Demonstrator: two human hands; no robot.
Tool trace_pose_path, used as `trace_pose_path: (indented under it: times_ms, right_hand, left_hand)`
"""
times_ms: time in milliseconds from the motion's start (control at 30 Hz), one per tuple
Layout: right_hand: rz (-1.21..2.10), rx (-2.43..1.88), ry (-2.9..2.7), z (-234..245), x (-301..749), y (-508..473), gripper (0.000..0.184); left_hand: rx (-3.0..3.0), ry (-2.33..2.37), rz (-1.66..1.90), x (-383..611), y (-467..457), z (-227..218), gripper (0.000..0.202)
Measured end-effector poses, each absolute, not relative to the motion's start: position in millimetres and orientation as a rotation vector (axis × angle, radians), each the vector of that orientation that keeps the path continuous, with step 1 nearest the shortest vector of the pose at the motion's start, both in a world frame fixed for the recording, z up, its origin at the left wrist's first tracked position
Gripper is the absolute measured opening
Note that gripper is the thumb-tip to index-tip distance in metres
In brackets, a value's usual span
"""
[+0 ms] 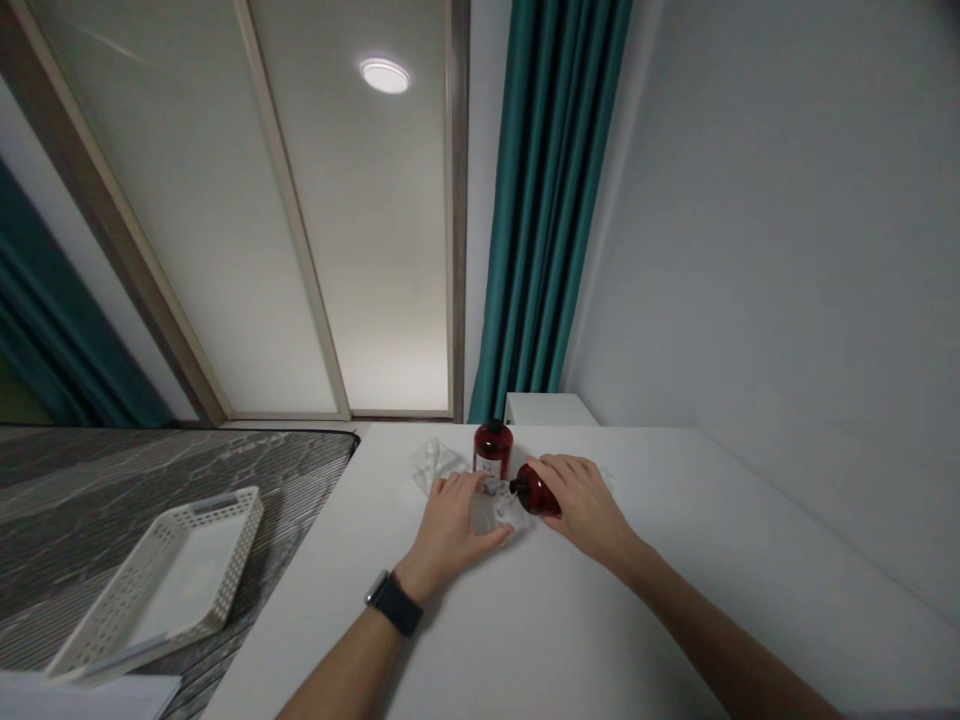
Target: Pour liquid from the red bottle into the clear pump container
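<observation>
My right hand [581, 502] is wrapped round a dark red bottle [538, 492] that lies tilted on its side, its black cap pointing left. Upright just behind it stands a second dark red bottle [493, 450] with a black cap and a white label. My left hand [452, 525], with a dark watch on the wrist, has its thumb and fingers spread apart beside some crumpled clear plastic [495, 508]. Whether the fingers touch that plastic I cannot tell. More clear plastic [431, 460] lies beyond the left fingers.
The bottles are on a white table [555, 620] against a grey wall. A white perforated basket [161, 575] rests on a grey patterned surface to the left. Behind the table are a teal curtain [559, 200] and frosted sliding doors [360, 250].
</observation>
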State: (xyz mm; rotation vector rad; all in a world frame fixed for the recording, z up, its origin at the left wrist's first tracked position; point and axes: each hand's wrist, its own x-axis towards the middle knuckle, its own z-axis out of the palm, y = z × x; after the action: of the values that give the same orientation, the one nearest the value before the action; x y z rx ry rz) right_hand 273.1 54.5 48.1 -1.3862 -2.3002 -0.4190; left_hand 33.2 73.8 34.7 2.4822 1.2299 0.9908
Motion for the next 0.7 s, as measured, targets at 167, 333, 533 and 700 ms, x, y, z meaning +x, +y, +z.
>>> trace_pose_path:
  times_ms: [167,333,533,700]
  right_hand:
    - [-0.448,-1.384,-2.309,52,273,55,0.066]
    - [-0.464,-1.399,-2.329,55,271,55,0.066]
    - [-0.488,-1.404,-2.33,59,269,54,0.066]
    - [-0.54,-1.39,-2.335,62,269,54,0.065]
  left_hand:
    - [2.463,1.227,0.999,34,74,34,0.06]
    - [2.448,1.216,1.015,34,74,35,0.06]
    - [2.435,1.224,1.023,34,75,34,0.059]
    - [2.421,1.224,1.02,34,75,33,0.059]
